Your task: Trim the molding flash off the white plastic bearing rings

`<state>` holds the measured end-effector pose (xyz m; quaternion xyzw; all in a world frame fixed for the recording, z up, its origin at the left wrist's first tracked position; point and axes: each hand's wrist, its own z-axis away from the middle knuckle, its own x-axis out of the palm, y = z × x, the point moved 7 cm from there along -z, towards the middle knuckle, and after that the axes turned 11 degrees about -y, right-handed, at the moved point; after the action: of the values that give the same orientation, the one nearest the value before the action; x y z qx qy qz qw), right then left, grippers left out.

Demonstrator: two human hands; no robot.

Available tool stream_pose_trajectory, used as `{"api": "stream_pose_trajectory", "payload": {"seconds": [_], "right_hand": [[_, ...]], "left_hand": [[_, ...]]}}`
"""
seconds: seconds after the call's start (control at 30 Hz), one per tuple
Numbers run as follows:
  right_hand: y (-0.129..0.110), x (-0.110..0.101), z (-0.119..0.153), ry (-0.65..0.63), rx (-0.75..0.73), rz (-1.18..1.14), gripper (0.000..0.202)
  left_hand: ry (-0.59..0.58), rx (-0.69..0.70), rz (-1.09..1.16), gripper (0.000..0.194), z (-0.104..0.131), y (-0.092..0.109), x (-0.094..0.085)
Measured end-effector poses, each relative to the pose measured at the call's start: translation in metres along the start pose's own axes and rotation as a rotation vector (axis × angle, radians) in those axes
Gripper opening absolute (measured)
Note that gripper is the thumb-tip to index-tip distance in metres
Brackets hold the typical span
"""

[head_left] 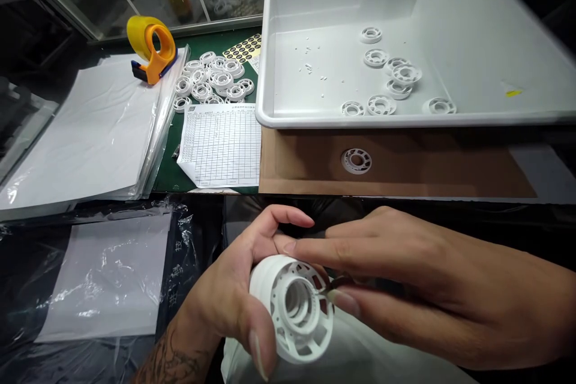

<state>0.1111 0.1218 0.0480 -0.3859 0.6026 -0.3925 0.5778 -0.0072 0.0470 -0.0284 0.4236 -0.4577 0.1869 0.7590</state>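
My left hand (234,288) is closed around a stack of white plastic rings (292,312), its thumb along the near side. The front ring faces me, with windows around its rim and a round hole in the middle. My right hand (432,282) pinches a thin dark tool (339,281) between thumb and fingers. The tool's tip meets the right side of the front ring; most of the tool is hidden, and I cannot tell its exact kind. My right index finger reaches across the top of the stack, close to the left fingers.
A white tray (324,122) holds several loose rings and small white scraps. One ring (356,161) lies on the brown cardboard (450,162). Leftward are a printed form (220,144), a ring pile (211,81), an orange tape dispenser (157,60) and stacked plastic bags (90,126).
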Motion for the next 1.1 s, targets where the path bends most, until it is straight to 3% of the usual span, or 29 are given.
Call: {"api": "stream_pose_trajectory", "payload": {"seconds": [0.23,0.4,0.57,0.67,1.1], "right_hand": [[-0.002,-0.001,-0.001,-0.036,0.028,0.083,0.023],[-0.002,0.003,0.004,-0.048,0.036,0.187,0.028],[-0.004,0.004,0.003,-0.024,0.015,0.287,0.026],[-0.006,0.003,0.001,-0.002,0.013,0.322,0.025],[-0.003,-0.001,-0.002,-0.059,0.024,0.197,0.04]], "left_hand": [[0.025,0.038,-0.018,0.094,0.002,-0.004,-0.005],[-0.057,0.012,-0.112,0.091,0.001,-0.002,-0.004],[0.029,0.018,-0.019,0.095,0.002,-0.005,-0.011],[0.001,-0.008,-0.034,0.093,0.002,-0.006,-0.012],[-0.136,0.037,-0.18,0.087,0.003,-0.004,-0.007]]}}
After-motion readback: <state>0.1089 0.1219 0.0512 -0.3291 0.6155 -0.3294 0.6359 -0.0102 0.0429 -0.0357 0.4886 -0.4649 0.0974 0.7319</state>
